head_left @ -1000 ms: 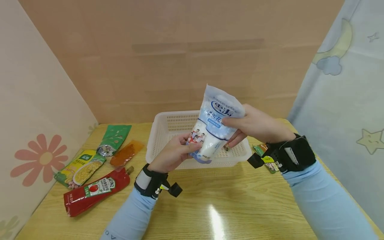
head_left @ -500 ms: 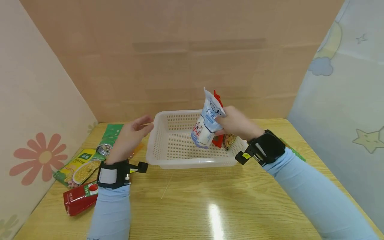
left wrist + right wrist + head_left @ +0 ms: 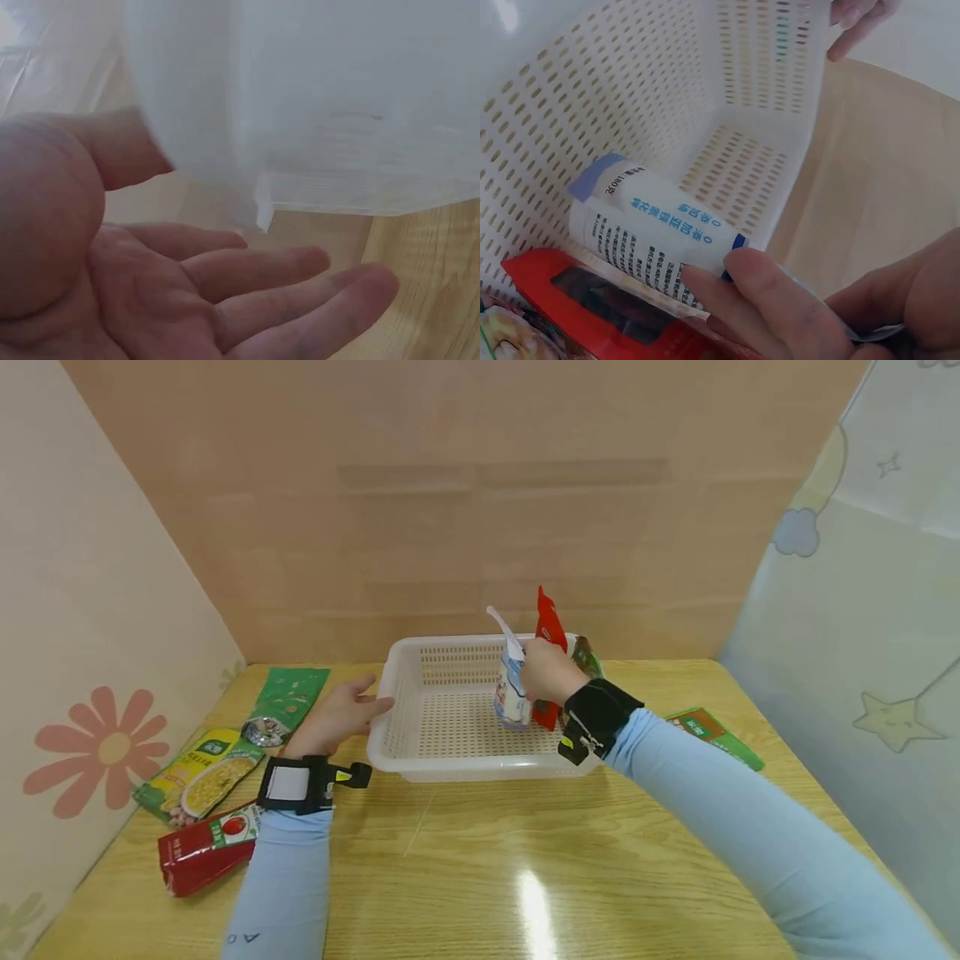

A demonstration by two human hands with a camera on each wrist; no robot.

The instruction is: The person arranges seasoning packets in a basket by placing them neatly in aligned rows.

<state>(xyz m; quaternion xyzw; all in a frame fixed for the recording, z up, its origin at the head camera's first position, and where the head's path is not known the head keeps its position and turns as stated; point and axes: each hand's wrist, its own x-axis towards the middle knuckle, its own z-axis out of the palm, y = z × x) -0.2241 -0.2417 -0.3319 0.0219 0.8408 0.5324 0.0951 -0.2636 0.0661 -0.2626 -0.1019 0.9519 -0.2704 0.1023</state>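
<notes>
The blue-white pouch [image 3: 512,697] extends below the right fingers [image 3: 776,292] gripping it; left fingers [image 3: 259,268] stretch loosely.

Brown backing [image 3: 472,535] and printed side panels [image 3: 97,610] screen the table [image 3: 442,877], booth-like.

Smooth plastic basket [image 3: 480,766], smooth plastic held pouch [image 3: 656,221], glossy wood-grain table [image 3: 465,877]

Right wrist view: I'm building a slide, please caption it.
A right hand grips a white-and-blue bag in a white basket, beside a red packet.
</notes>
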